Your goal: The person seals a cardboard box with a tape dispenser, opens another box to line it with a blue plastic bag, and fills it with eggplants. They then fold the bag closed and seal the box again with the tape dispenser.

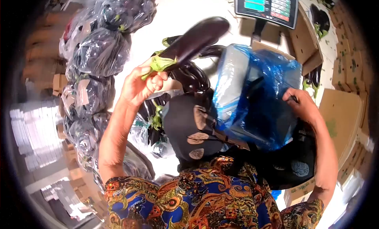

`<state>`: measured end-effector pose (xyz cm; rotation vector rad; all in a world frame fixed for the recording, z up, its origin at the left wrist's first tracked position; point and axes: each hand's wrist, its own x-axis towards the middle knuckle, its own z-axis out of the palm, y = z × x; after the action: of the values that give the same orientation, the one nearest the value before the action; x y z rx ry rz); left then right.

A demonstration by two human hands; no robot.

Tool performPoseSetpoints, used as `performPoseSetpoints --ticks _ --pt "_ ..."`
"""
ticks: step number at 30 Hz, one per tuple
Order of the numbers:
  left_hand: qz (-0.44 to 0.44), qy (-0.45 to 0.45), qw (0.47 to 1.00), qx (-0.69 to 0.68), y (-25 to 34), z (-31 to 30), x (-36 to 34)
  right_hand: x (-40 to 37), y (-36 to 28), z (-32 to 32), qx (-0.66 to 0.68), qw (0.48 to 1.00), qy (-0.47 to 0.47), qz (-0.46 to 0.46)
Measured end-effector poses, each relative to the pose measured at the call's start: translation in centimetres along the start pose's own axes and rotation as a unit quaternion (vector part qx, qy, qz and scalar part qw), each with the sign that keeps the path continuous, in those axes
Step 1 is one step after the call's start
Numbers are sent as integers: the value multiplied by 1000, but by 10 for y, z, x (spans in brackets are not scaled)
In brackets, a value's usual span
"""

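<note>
In my left hand is a large dark purple eggplant, gripped at its green stem end and tilted up to the right. More eggplants lie below it. A box lined with blue plastic film rests in front of me, its inside dark. My right hand is closed at the right edge of this lining, by a small dark thing that I cannot make out. Below my left hand, other eggplants lie beside clear plastic.
Clear bags of eggplants line the left side. A digital scale display stands at the top, near an upright cardboard panel. Cardboard boxes are at the right. White stacks stand at far left.
</note>
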<state>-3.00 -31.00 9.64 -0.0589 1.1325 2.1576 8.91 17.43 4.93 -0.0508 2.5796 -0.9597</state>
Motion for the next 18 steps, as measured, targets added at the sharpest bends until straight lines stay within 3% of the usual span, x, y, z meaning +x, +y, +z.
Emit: performPoseSetpoints --ticks 3,4,6,8,10,12,13,14,16,18 --pt "48 93 994 14 -29 -28 2 4 -15 -9 8 996 -42 75" --pt "77 131 988 -37 -45 -46 11 5 -7 -7 33 994 -50 88" --pt "111 108 980 -123 -76 -90 37 4 -22 -11 21 993 -35 110" --pt "146 213 955 -144 -98 -102 51 -5 -20 -10 -134 990 23 38" --pt "147 208 946 -201 -111 -125 52 -12 -40 -17 -147 988 51 14" --pt "174 230 926 -242 -118 -127 49 -17 -67 -24 -310 944 78 86" --pt "184 225 920 -262 -116 -128 44 -15 -75 -31 -346 917 40 194" --pt "199 238 911 -271 -118 -139 41 -21 -75 -30 -366 918 150 30" --pt "238 284 899 -233 -110 -136 33 -20 -92 -33 -324 926 182 -64" --pt "256 300 895 -210 -110 -148 28 -19 -116 -31 -346 919 190 -20"
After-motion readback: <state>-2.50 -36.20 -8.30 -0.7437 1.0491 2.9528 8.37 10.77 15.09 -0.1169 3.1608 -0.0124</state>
